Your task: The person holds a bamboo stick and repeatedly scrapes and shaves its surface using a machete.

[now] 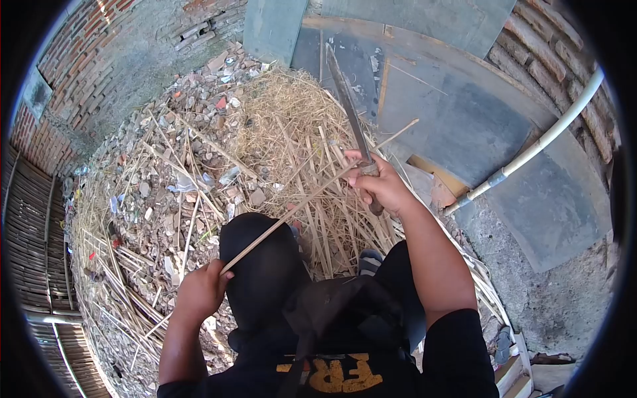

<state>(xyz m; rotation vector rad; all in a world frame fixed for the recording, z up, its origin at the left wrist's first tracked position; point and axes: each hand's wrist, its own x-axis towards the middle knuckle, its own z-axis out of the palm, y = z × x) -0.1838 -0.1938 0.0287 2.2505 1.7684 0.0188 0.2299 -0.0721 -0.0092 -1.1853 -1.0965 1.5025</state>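
My left hand (pixel 202 290) is closed around the lower end of a long, thin bamboo strip (pixel 288 216). The strip slants up to the right across my body and passes my right hand (pixel 386 188). That hand grips the wooden handle of a machete (pixel 348 103), its long dark blade pointing up and away from me. Near the base of the blade the strip crosses at my right fingers; whether they also pinch it I cannot tell. Below the right hand lies a pile of split bamboo strips (pixel 325 232).
Dry straw-like shavings (pixel 279 106) and rubble (pixel 199 126) cover the ground ahead. Grey boards (pixel 458 126) lie at the upper right, with a pale pipe (pixel 537 146) across them. A brick wall (pixel 86 73) and a bamboo fence (pixel 33 232) border the left.
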